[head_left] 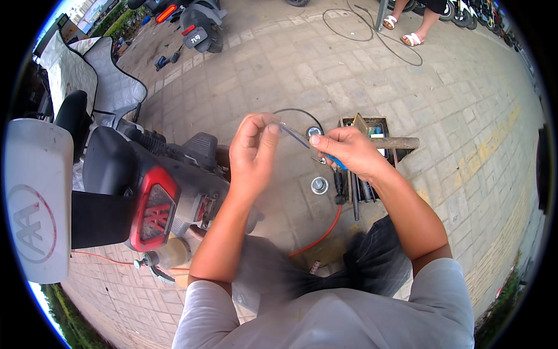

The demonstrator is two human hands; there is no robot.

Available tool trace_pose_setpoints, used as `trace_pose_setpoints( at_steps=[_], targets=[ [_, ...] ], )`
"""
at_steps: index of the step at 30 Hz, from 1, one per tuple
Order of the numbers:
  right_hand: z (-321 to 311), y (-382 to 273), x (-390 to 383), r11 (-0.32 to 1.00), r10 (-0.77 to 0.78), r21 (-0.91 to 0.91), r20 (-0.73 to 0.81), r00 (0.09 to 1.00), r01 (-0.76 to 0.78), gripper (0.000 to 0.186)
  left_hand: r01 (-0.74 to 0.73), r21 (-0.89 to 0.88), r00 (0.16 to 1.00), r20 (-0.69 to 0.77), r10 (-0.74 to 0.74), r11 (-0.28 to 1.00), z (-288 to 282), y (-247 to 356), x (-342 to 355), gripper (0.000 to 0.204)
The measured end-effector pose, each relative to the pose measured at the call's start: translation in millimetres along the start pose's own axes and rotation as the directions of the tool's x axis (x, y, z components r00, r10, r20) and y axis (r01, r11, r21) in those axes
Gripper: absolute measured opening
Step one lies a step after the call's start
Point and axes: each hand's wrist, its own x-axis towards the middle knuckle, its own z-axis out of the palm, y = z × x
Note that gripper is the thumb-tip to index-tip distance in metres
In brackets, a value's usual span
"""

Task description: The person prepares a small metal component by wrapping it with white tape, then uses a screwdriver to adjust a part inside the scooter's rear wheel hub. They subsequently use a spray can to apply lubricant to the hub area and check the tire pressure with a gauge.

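Both my hands are raised in front of me, close together over the pavement. My left hand (254, 145) is closed, with thumb and fingers pinching one end of a thin dark strip (296, 136). The strip slants down toward my right hand (351, 152); whether it touches that hand is unclear. My right hand is closed around a blue-handled tool (335, 162), its thumb pointing at the strip. Most of that tool is hidden by my fingers. Below them on the ground are a round gauge (314, 132) with a black hose and a small round metal container (319, 185).
An open toolbox (395, 157) with a wooden-handled tool across it stands beyond my right hand. At left is a scooter (157, 206) with a red tail light. A red hose (325, 235) runs near my knees. A person's sandalled feet (411, 39) are at the far right.
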Motion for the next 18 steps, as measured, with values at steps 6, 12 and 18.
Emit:
trace_pose_setpoints(
  at_steps=[6, 12, 18],
  targets=[
    [6, 3, 2, 0.998, 0.020, 0.058, 0.037, 0.999, -0.022, 0.045, -0.038, 0.043, 0.997, -0.060, 0.040, 0.998, 1, -1, -2, 0.012],
    [9, 4, 4, 0.988, 0.054, 0.137, 0.086, 0.995, -0.065, 0.041, 0.096, -0.051, 0.993, -0.058, -0.099, 0.994, -2, 11, -1, 0.012],
    [7, 9, 8, 0.952, 0.095, 0.265, 0.215, 0.972, -0.151, 0.048, 0.092, -0.188, 0.996, 0.007, -0.092, 0.978, -5, 7, 1, 0.016]
  ],
)
